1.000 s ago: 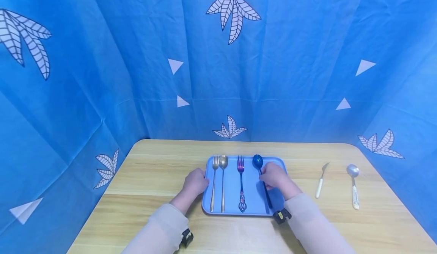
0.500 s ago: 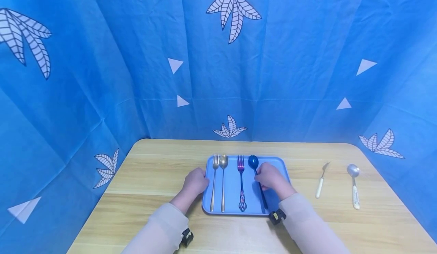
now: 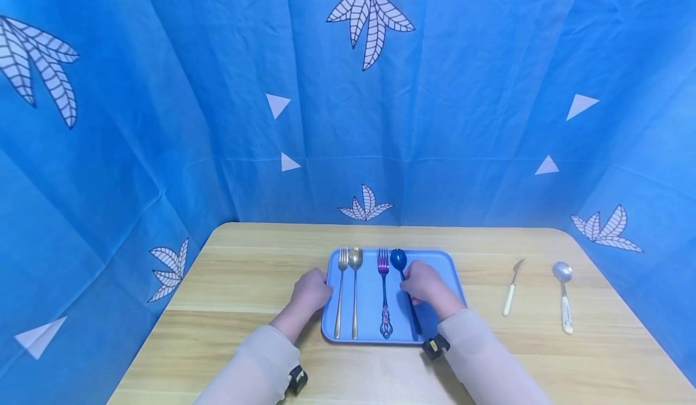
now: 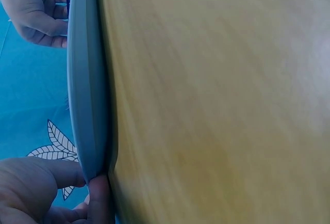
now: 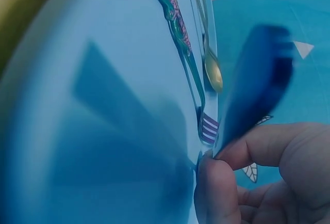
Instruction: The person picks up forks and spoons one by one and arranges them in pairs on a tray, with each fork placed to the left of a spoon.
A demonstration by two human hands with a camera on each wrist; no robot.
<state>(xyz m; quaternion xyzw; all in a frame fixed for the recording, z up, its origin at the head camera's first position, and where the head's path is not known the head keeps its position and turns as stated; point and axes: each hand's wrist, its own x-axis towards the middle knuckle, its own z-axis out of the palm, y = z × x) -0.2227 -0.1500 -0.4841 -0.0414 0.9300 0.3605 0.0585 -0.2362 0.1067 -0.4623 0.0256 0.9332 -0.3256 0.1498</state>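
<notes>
A light blue tray (image 3: 370,308) lies on the table with cutlery on it. At its left rim my left hand (image 3: 313,289) pinches the edge between thumb and finger, as the left wrist view shows. My right hand (image 3: 426,283) pinches the handle of a dark blue spoon (image 3: 399,259) over the tray's right half; its blurred handle (image 5: 258,79) rises close to the camera in the right wrist view. Just left of it lies a purple fork (image 3: 383,263) with an ornate handle. A gold fork (image 3: 342,260) and a gold spoon (image 3: 355,259) lie side by side near the left rim.
On the wooden table (image 3: 234,296), right of the tray, lie a small white-handled knife (image 3: 511,290) and a white-handled spoon (image 3: 563,290). A blue patterned curtain (image 3: 462,121) hangs behind and along both sides.
My right hand has moved left with the dark blue spoon, bringing it closer to the purple fork. The left hand has stayed at the tray's rim.
</notes>
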